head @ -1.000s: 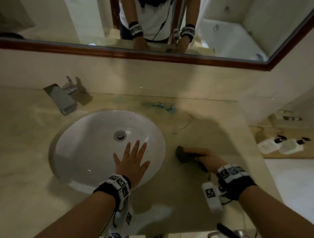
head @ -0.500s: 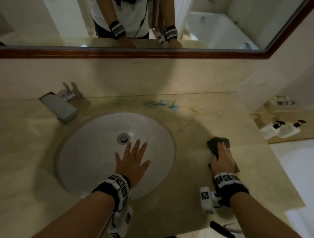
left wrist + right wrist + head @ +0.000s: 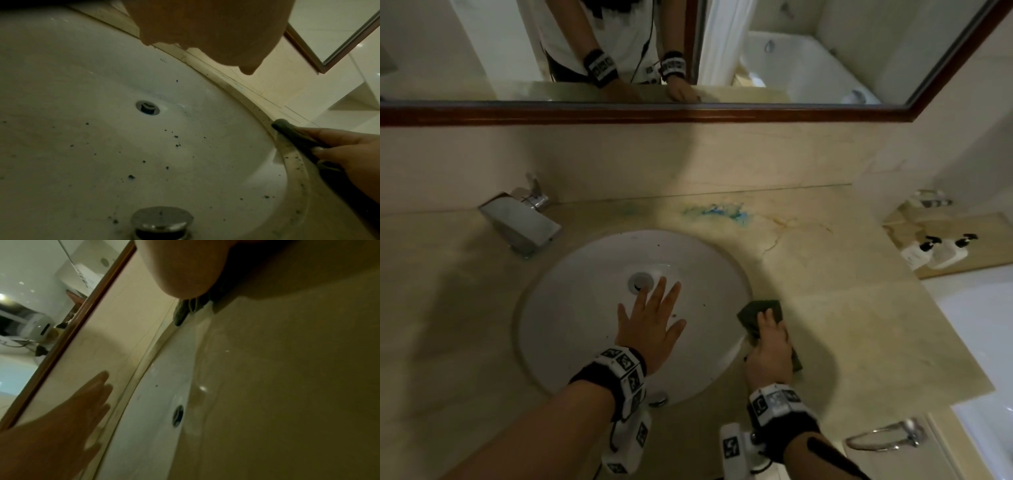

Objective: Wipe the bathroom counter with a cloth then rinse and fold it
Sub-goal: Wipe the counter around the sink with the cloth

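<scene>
Polished beige stone counter (image 3: 859,308), oval white glazed basin (image 3: 571,308), my left hand (image 3: 650,325) over it, fingers (image 3: 661,291) spread, my right hand (image 3: 770,349) pinching dark soft cloth (image 3: 751,308) on counter at basin's right rim.

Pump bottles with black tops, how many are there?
2. Both stand side by side on the ledge right of the counter: the left pump bottle, the right pump bottle. Blurry things behind might be more.

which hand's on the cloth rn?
The right hand holds the dark green cloth down on the beige marble counter beside the white oval basin. The left hand is empty, spread flat over that basin.
</scene>
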{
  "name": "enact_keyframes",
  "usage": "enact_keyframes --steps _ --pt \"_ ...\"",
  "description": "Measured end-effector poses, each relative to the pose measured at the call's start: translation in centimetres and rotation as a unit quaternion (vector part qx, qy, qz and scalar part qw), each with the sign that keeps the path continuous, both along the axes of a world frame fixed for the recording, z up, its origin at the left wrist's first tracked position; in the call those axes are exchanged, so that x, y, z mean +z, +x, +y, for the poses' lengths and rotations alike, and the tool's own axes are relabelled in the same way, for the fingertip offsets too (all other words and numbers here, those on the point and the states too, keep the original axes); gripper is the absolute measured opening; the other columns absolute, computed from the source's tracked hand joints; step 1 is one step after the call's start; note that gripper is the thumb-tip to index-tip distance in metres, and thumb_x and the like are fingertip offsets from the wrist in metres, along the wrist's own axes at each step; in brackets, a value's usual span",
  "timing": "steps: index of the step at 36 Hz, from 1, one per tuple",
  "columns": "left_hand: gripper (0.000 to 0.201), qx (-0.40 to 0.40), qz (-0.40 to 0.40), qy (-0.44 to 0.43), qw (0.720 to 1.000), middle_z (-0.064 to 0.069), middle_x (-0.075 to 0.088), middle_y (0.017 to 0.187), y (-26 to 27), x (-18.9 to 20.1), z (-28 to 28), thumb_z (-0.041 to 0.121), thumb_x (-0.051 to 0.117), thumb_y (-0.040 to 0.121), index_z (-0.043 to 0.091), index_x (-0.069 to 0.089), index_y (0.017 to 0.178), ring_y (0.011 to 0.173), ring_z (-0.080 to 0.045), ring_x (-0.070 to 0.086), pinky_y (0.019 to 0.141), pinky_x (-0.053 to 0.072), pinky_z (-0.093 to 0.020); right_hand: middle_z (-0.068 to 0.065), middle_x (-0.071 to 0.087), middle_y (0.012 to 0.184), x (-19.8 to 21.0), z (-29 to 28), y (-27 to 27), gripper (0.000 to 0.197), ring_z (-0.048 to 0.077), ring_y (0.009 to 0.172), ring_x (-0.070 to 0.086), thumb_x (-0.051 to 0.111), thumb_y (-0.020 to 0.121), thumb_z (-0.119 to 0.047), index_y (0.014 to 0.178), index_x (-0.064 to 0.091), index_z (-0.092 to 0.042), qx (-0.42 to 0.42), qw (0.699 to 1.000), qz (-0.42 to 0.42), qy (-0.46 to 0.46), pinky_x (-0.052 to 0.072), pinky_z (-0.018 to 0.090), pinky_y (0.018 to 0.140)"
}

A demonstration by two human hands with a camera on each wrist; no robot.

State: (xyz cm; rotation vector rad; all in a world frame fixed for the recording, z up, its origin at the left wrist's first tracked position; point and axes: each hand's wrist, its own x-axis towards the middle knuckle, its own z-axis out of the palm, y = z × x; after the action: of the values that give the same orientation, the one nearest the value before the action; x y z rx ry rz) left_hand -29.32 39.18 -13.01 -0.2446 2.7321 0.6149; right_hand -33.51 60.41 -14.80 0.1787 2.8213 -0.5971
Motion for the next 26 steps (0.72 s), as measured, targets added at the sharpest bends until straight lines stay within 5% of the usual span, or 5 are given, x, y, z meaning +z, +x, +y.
enact_keyframes --steps 7,11,18,22,26 --pt "0.064 0.0 0.005 -0.021 1.0 0.012 -0.025 0.155 0.6 1.2 -1.6 0.057 0.017 0.096 0.041 -0.021 0.144 0.145 -0.02 -0.018 0.114 0.001 -0.06 0.002 0.032 0.152 1.3 -5.6 3.0 0.063 0.021 0.141 0.027 0.043 0.086 0.005 0.144 0.036 -0.02 0.093 0.988 -0.076 -0.097 0.017 0.033 0.119" --pt "0.063 0.008 0.024 -0.014 1.0 0.012 -0.025 0.155 0.5 2.1 -2.2 0.056 0.018 0.097 0.041 -0.017 0.146 0.144 -0.019 -0.021 0.114 -0.001 -0.06 0.008 0.054 0.132 2.6 -8.1 3.2 0.041 0.02 0.102 0.057 0.035 0.099 -0.007 0.135 0.049 -0.018 0.006 0.947 -0.154 -0.283 0.047 0.01 0.065" --pt "0.062 0.008 0.06 -0.006 0.998 0.014 -0.025 0.155 -0.1 2.5 -2.3 0.057 0.018 0.096 0.042 -0.014 0.147 0.144 -0.016 -0.022 0.113 -0.002 -0.059 0.005 0.052 0.058 4.7 -4.0 -0.9 0.041 0.018 0.048 0.046 0.039 0.094 -0.005 0.111 0.063 -0.033 -0.127 0.905 -0.082 -0.397 0.039 0.027 0.048" --pt "0.063 0.004 0.061 -0.019 0.998 0.013 -0.025 0.155 -0.3 2.1 -1.4 0.057 0.018 0.096 0.041 -0.015 0.146 0.144 -0.018 -0.021 0.113 -0.002 -0.061 0.007 0.067 0.104 4.4 1.5 -3.8 0.043 0.025 0.089 0.059 0.041 0.09 -0.015 0.115 0.059 -0.045 -0.147 0.933 0.078 -0.319 0.05 0.038 0.081" --pt "0.064 0.002 0.053 -0.02 0.998 0.012 -0.026 0.155 -0.8 1.5 -0.6 0.062 0.013 0.094 0.042 -0.018 0.145 0.145 -0.019 -0.02 0.113 -0.001 -0.061 0.015 0.053 0.135 3.4 3.9 -2.9 0.042 0.035 0.12 0.051 0.036 0.097 -0.011 0.135 0.05 -0.023 -0.143 0.964 0.078 -0.21 0.042 0.044 0.104"
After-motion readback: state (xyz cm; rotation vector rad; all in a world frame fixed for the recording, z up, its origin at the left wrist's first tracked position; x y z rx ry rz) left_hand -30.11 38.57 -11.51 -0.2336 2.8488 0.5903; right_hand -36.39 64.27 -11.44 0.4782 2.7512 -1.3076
